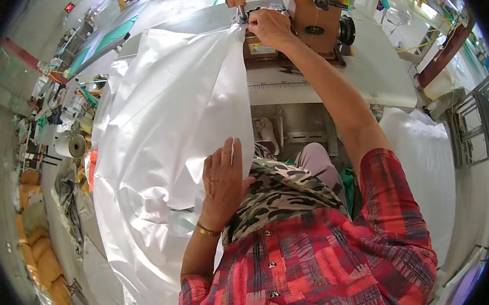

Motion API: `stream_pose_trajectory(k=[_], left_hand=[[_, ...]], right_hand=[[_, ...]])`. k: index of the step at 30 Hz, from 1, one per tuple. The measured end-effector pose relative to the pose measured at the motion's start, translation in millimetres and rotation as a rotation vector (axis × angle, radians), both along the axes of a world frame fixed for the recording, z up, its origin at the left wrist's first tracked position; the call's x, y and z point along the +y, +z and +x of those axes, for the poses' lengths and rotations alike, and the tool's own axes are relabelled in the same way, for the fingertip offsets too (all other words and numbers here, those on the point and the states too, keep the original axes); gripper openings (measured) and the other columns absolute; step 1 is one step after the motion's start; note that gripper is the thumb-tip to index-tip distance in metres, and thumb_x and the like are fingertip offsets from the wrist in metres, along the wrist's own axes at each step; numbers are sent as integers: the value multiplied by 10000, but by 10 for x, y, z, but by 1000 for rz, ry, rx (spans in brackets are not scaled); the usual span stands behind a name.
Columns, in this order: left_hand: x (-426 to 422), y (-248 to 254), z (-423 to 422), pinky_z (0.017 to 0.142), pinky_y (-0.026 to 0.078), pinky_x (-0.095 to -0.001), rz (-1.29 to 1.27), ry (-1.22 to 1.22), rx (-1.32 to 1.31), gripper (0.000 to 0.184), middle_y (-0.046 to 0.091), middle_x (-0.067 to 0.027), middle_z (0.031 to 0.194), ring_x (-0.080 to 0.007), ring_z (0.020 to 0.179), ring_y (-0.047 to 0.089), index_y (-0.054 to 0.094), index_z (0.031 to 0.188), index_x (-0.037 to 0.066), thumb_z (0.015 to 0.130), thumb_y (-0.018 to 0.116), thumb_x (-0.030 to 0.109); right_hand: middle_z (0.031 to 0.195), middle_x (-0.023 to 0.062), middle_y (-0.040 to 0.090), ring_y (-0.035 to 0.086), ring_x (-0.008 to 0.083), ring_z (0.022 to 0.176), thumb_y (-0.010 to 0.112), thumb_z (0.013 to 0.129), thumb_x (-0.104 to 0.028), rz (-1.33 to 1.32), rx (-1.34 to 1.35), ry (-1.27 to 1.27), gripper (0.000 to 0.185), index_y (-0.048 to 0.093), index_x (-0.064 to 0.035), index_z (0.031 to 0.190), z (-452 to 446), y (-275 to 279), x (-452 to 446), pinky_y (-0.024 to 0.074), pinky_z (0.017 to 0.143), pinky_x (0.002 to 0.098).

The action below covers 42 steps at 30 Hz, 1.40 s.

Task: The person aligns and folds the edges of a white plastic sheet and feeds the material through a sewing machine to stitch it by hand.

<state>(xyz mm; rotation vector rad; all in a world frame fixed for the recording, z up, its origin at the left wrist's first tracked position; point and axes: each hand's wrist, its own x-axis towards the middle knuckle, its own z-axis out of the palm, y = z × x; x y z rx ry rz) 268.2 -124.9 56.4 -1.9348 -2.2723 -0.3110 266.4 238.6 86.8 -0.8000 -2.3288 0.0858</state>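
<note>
A large white plastic-like sheet (162,113) drapes from the sewing machine (297,13) down over the left side of my lap. My left hand (224,179) lies on the sheet near its right edge, fingers stretched out and close together. Up at the needle and presser foot (242,15), my right hand (271,30) has its fingers curled in beside the sheet's top corner. What those fingertips pinch, if anything, is hidden.
The machine's handwheel (347,30) sticks out on the right. A ruler strip (285,85) runs along the front of the table (364,82). More white sheeting (418,157) hangs at right. A thread spool (71,146) and yellow bundles (38,246) are at left.
</note>
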Motion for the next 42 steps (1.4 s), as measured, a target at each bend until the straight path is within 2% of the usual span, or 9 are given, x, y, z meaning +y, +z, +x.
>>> stream_pose_trajectory(k=[7, 10, 16, 24, 27, 30, 34, 37, 42], left_hand=[[-55, -415, -378, 787, 445, -395, -65, 156, 177, 402, 567, -92, 964, -261, 904, 561, 573, 1118, 20, 725, 640, 63], [-55, -265, -364, 673, 423, -373, 53, 5, 184, 68, 508, -82, 814, -263, 789, 532, 542, 751, 66, 709, 592, 47], [-98, 263, 8, 693, 457, -398, 155, -148, 92, 184, 511, -85, 839, -270, 798, 539, 606, 856, 40, 672, 608, 48], [215, -45, 128, 723, 486, -395, -48, -443, -161, 179, 548, -95, 857, -285, 840, 565, 604, 873, 46, 703, 634, 93], [97, 212, 65, 750, 497, -380, -181, -542, -297, 194, 604, -84, 939, -274, 920, 589, 623, 941, 62, 771, 671, 143], [-165, 496, -73, 909, 426, -426, 222, -173, -97, 371, 563, -113, 1163, -299, 1087, 529, 599, 1091, 61, 777, 715, 221], [-425, 374, -288, 998, 347, -474, 298, 180, 64, 642, 438, -128, 1326, -346, 1228, 430, 508, 1273, 49, 704, 783, 166], [-599, 217, -359, 1032, 333, -473, 200, 275, 78, 800, 421, -142, 1354, -339, 1261, 403, 430, 1361, 85, 655, 802, 131], [-830, 129, -465, 1034, 336, -493, 268, 472, 274, 666, 443, -156, 1305, -351, 1233, 421, 468, 1316, 57, 692, 690, -12]], right_hand=[[877, 137, 696, 667, 315, 889, 678, 806, -285, -21, 64, -27, 208, 729, -92, 865, -42, -17, -16, 446, 829, 538], [882, 155, 692, 672, 328, 862, 677, 801, -256, 78, 44, -38, 202, 720, -64, 849, -20, -21, 62, 487, 789, 506], [896, 176, 677, 673, 345, 849, 651, 798, -193, 257, -63, 37, 179, 690, -31, 864, -43, 1, 238, 543, 731, 445], [845, 149, 659, 668, 332, 821, 563, 852, -132, 394, -115, 18, 110, 616, -35, 853, -135, 111, 126, 538, 715, 442], [807, 138, 634, 631, 337, 727, 570, 894, -210, 269, 272, 84, 175, 579, -44, 841, 182, 109, -430, 497, 636, 445], [698, 112, 591, 577, 303, 603, 630, 882, -330, 76, 318, 147, 296, 565, -64, 768, 683, -219, -1028, 431, 522, 408], [607, 116, 564, 546, 250, 546, 708, 811, -406, -718, 104, 231, 388, 601, -39, 741, 1183, -712, -1779, 421, 536, 374], [617, 129, 574, 548, 235, 549, 686, 833, -396, -828, 143, 260, 389, 620, -14, 795, 1165, -946, -2181, 423, 549, 384], [679, 171, 598, 608, 283, 628, 591, 909, -348, -901, 120, 311, 372, 625, 18, 851, 1197, -1331, -2308, 458, 602, 405]])
